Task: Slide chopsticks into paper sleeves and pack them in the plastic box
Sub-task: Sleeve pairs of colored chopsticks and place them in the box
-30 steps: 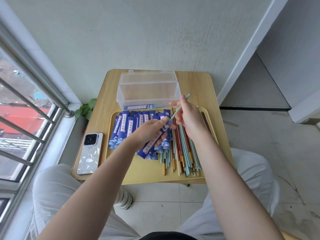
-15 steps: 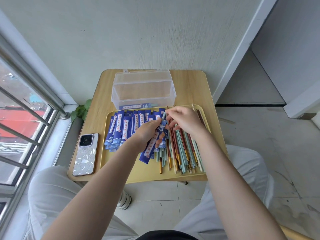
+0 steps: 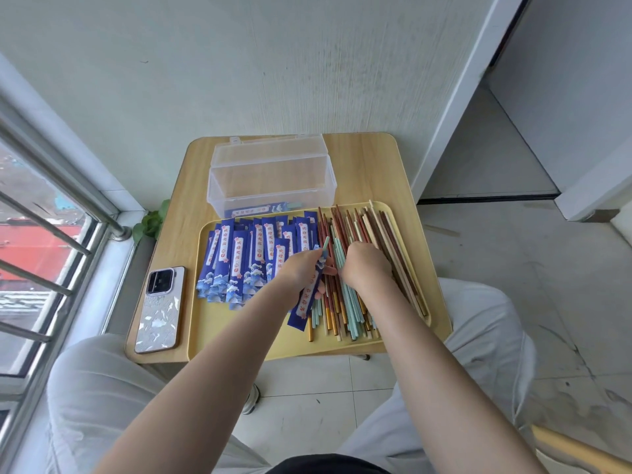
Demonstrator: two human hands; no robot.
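Both hands over yellow tray, left holding part-loaded sleeve, right down on loose chopsticks.

Nearest: phone (image 3: 160,309) face down at table (image 3: 369,172) left edge, beside the yellow tray (image 3: 239,340). Left hand (image 3: 301,268) grips a blue paper sleeve (image 3: 307,295), teal chopstick (image 3: 325,243) tip poking out the top end. Right hand (image 3: 366,265) just beside it, fingers curled down into the loose chopsticks pile (image 3: 355,302) on tray right half; cannot tell whether it has pinched one. Empty blue sleeves (image 3: 239,258) fanned over tray left half. Behind tray, clear plastic box (image 3: 272,186), lid open, one sleeved pair (image 3: 256,210) lying at its bottom front. Green plant (image 3: 150,222) off the table's left.
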